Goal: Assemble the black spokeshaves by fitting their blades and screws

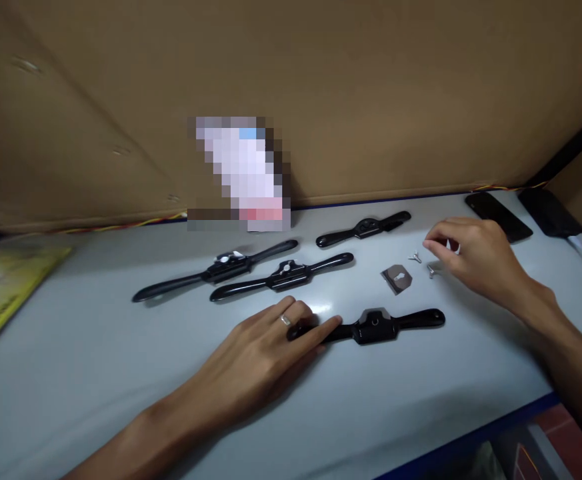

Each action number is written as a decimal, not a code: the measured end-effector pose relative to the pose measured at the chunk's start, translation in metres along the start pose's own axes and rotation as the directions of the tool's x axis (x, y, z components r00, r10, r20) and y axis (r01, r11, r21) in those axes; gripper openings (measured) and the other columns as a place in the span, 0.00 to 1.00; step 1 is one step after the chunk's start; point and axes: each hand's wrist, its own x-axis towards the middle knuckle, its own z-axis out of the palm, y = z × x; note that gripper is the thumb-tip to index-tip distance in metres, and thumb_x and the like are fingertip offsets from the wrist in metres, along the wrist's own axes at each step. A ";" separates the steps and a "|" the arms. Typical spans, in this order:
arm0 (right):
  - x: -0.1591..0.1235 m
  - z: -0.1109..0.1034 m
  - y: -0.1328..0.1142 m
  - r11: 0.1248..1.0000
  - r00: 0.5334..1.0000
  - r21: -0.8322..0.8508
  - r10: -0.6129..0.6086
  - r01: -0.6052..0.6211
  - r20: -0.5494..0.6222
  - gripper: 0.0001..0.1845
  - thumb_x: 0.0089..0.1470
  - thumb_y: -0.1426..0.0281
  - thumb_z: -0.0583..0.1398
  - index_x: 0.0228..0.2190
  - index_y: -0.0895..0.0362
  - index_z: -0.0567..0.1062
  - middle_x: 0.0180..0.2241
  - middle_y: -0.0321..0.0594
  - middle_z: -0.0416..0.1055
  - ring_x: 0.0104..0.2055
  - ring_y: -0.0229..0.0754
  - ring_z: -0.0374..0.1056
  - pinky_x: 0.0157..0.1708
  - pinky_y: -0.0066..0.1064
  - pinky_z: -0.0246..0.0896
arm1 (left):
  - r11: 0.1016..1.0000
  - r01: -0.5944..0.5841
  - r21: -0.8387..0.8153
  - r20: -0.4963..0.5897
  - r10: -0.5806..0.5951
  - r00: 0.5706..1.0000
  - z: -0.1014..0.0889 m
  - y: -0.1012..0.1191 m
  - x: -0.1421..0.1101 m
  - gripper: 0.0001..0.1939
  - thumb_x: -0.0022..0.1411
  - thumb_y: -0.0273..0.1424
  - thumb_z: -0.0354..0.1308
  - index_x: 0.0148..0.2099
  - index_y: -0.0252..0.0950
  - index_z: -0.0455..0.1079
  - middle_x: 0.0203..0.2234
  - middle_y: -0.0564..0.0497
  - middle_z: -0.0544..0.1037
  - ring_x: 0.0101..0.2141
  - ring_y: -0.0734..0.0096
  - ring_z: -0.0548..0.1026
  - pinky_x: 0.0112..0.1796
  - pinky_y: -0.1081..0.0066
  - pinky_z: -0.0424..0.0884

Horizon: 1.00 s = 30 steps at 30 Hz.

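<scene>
Several black spokeshaves lie on the pale table [95, 373]. My left hand [265, 347], wearing a ring, rests over the left handle of the nearest spokeshave [381, 325], fingers curled on it. My right hand [471, 257] hovers at the right with its fingertips pinched together; something small and pale shows between them, too small to name. Just left of that hand lie a small metal blade plate [397, 278] and two small silver screws [415, 257] [431, 269]. Three more spokeshaves [215, 272] [283, 275] [365, 229] lie farther back.
A cardboard wall [321, 80] closes off the back of the table. Two dark flat devices [498, 215] [551, 212] lie at the back right with a white cable. A yellow packet [5, 287] sits at the left edge. A blurred object [243, 173] stands at the back.
</scene>
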 end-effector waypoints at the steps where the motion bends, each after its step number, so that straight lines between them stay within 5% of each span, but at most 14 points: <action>1: 0.000 -0.004 0.005 0.999 0.999 -0.051 0.014 -0.012 0.047 0.10 0.59 0.70 0.58 0.29 0.53 0.79 0.31 0.39 0.78 0.31 0.43 0.69 0.32 0.35 0.54 | 1.000 0.000 0.000 -0.006 0.000 1.000 0.001 0.000 0.000 0.16 0.75 0.27 0.48 0.61 0.37 0.69 0.38 0.47 0.74 0.35 0.68 0.72 0.32 0.72 0.72; 4: 0.000 -0.008 0.012 0.988 0.983 -0.153 0.056 -0.029 0.174 0.09 0.57 0.70 0.59 0.29 0.52 0.80 0.29 0.38 0.77 0.29 0.42 0.68 0.29 0.34 0.51 | 1.000 -0.004 0.000 -0.023 0.004 1.000 0.002 -0.002 -0.002 0.16 0.75 0.28 0.48 0.60 0.37 0.70 0.37 0.47 0.74 0.34 0.68 0.72 0.31 0.72 0.71; 10: 0.005 0.013 0.009 0.977 0.963 -0.174 0.159 -0.122 0.217 0.11 0.61 0.62 0.60 0.39 0.54 0.79 0.31 0.41 0.78 0.33 0.45 0.70 0.30 0.34 0.51 | 1.000 0.004 0.006 0.005 -0.004 1.000 0.003 -0.002 -0.005 0.16 0.75 0.27 0.48 0.60 0.36 0.70 0.39 0.46 0.74 0.35 0.67 0.73 0.31 0.70 0.72; 17: 0.012 0.035 0.019 0.992 0.963 0.098 0.056 -0.084 0.262 0.02 0.57 0.70 0.61 0.31 0.54 0.74 0.27 0.35 0.74 0.29 0.40 0.66 0.31 0.32 0.54 | 1.000 0.005 -0.003 -0.012 -0.005 1.000 0.001 -0.001 0.000 0.16 0.75 0.27 0.48 0.60 0.38 0.70 0.37 0.47 0.74 0.35 0.69 0.72 0.32 0.73 0.72; 23: 0.010 0.037 0.016 0.987 0.986 0.161 -0.001 -0.027 0.169 0.06 0.51 0.76 0.58 0.26 0.54 0.71 0.23 0.33 0.72 0.26 0.39 0.65 0.30 0.32 0.55 | 0.999 0.005 0.036 0.036 -0.006 0.999 0.000 0.000 0.001 0.17 0.76 0.29 0.47 0.63 0.37 0.67 0.39 0.46 0.74 0.37 0.66 0.72 0.32 0.70 0.74; 30: 0.008 0.040 -0.007 0.951 0.999 0.308 -0.027 0.013 0.040 0.07 0.53 0.73 0.60 0.35 0.56 0.78 0.30 0.38 0.78 0.30 0.41 0.72 0.34 0.33 0.63 | 1.000 0.020 0.023 0.049 -0.022 0.999 0.002 0.005 0.007 0.19 0.75 0.32 0.51 0.64 0.39 0.66 0.40 0.47 0.74 0.39 0.65 0.72 0.37 0.66 0.75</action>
